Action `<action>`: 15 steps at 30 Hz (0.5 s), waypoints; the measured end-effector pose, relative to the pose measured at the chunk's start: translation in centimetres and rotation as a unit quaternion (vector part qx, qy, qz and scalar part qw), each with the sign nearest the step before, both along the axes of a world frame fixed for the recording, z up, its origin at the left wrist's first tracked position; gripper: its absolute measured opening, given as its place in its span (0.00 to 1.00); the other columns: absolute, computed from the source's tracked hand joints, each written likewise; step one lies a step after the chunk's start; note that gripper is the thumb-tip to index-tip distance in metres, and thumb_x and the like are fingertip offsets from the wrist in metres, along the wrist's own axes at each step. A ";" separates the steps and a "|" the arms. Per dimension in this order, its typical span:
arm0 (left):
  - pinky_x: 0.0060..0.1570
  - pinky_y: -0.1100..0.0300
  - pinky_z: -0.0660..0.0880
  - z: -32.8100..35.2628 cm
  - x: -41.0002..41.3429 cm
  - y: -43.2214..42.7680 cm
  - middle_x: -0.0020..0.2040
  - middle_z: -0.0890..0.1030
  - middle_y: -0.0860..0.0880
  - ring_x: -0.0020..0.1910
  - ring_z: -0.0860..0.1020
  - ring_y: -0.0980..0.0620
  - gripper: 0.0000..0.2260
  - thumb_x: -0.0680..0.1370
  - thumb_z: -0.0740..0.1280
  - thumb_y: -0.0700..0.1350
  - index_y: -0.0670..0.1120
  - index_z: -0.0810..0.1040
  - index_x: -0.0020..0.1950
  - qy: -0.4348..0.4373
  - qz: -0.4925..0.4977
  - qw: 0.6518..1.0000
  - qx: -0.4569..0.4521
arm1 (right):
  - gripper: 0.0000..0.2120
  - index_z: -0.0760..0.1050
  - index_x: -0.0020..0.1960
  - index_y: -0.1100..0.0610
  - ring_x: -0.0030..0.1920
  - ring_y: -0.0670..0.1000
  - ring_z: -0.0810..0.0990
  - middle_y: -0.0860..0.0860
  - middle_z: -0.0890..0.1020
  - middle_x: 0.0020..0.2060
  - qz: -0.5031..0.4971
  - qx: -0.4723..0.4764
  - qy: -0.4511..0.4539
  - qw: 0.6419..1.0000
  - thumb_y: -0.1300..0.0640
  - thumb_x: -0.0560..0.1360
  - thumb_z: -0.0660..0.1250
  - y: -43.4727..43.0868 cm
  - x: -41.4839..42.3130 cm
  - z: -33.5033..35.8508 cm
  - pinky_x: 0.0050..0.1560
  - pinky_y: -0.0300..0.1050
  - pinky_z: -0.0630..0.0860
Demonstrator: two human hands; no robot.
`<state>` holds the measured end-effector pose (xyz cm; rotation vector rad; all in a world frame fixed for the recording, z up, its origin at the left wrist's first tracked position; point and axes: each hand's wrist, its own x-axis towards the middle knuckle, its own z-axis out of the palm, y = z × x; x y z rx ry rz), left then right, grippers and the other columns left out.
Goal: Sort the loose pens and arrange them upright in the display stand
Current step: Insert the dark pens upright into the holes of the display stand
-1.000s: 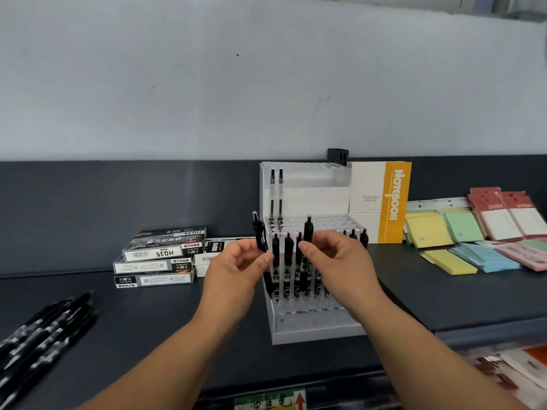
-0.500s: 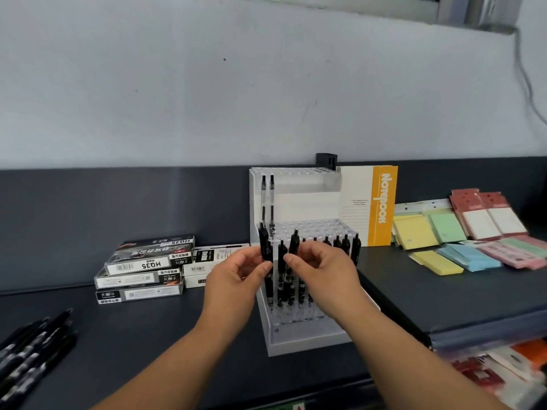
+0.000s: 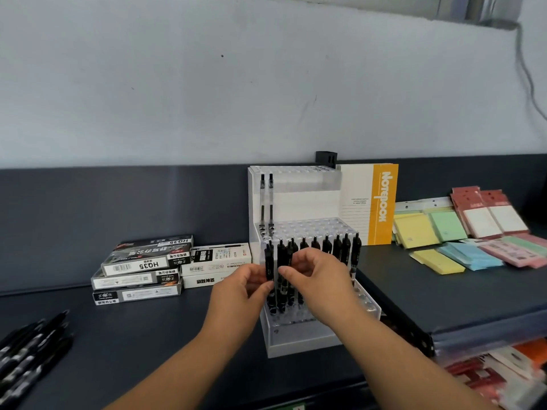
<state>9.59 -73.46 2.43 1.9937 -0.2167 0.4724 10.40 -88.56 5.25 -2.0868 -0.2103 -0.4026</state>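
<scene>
Standing at the left front of the clear plastic stepped display stand [image 3: 299, 344], one slim black pen [image 3: 268, 263] is pinched by the left hand [image 3: 239, 294] and the next black pen [image 3: 281, 255] by the right hand [image 3: 321, 282], so both could be tipped if pushed in slanted.

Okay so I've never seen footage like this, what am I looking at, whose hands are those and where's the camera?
No machine here: a person works bare-handed, and the pictures come from a camera on their head, looking forward and down. The left hand pinches a pen, the right hand pinches a second pen; both are upright at the white stand. More loose pens lie at the left of the shelf, with pen boxes behind, a notebook and sticky notes to the right.
</scene>
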 end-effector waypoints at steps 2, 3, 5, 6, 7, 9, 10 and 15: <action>0.40 0.78 0.71 0.0 0.0 -0.1 0.41 0.82 0.58 0.41 0.79 0.67 0.10 0.75 0.71 0.41 0.58 0.75 0.44 0.002 0.008 1.000 0.027 | 0.05 0.77 0.47 0.47 0.42 0.39 0.79 0.41 0.80 0.39 0.001 -0.034 -0.001 0.999 0.51 0.73 0.72 0.3 0.1 0.1 0.43 0.32 0.74; 0.40 0.78 0.71 0.0 0.0 -0.1 0.41 0.82 0.58 0.41 0.79 0.67 0.10 0.75 0.71 0.42 0.58 0.75 0.44 0.003 0.012 0.999 0.037 | 0.05 0.77 0.46 0.47 0.41 0.39 0.79 0.41 0.80 0.39 0.001 -0.046 -0.001 0.999 0.51 0.73 0.72 0.3 0.1 0.1 0.43 0.32 0.74; 0.39 0.79 0.71 -0.1 0.0 -0.1 0.41 0.81 0.59 0.42 0.78 0.67 0.10 0.75 0.71 0.42 0.57 0.75 0.45 0.005 0.016 0.999 0.043 | 0.05 0.77 0.46 0.47 0.41 0.38 0.78 0.41 0.80 0.39 -0.001 -0.054 0.000 0.999 0.51 0.73 0.72 0.3 0.2 0.0 0.42 0.31 0.73; 0.39 0.79 0.70 -0.2 0.0 -0.1 0.41 0.81 0.59 0.42 0.78 0.67 0.09 0.75 0.71 0.43 0.56 0.75 0.45 0.006 0.018 0.999 0.044 | 0.05 0.77 0.47 0.47 0.41 0.38 0.78 0.41 0.80 0.39 -0.003 -0.055 -0.001 0.998 0.51 0.73 0.72 0.3 0.2 0.0 0.41 0.30 0.73; 0.39 0.80 0.70 -0.2 0.0 -0.1 0.42 0.81 0.59 0.42 0.78 0.68 0.08 0.76 0.71 0.43 0.55 0.76 0.47 0.006 0.020 0.999 0.046 | 0.06 0.77 0.47 0.48 0.41 0.37 0.77 0.40 0.80 0.39 -0.006 -0.056 -0.001 0.998 0.50 0.73 0.72 0.2 0.3 -0.1 0.41 0.30 0.72; 0.39 0.80 0.69 -0.2 0.1 -0.1 0.42 0.81 0.59 0.42 0.77 0.68 0.06 0.76 0.70 0.43 0.54 0.76 0.48 0.006 0.025 0.998 0.049 | 0.06 0.77 0.48 0.48 0.41 0.37 0.77 0.40 0.79 0.39 -0.011 -0.052 0.001 0.999 0.50 0.73 0.72 0.2 0.3 -0.1 0.40 0.29 0.72; 0.39 0.80 0.69 -0.2 0.1 -0.1 0.42 0.81 0.59 0.42 0.77 0.68 0.06 0.76 0.70 0.43 0.54 0.76 0.48 0.006 0.028 0.998 0.050 | 0.06 0.78 0.49 0.49 0.41 0.37 0.77 0.41 0.79 0.39 -0.013 -0.045 0.002 0.999 0.51 0.73 0.72 0.2 0.3 -0.2 0.40 0.29 0.71; 0.39 0.80 0.70 -0.6 0.0 -0.5 0.41 0.80 0.60 0.42 0.77 0.69 0.07 0.76 0.70 0.43 0.55 0.75 0.48 0.007 0.046 0.998 0.042 | 0.06 0.78 0.49 0.48 0.41 0.37 0.77 0.41 0.80 0.39 -0.024 -0.006 0.007 1.000 0.51 0.73 0.72 0.5 0.2 -0.6 0.40 0.29 0.71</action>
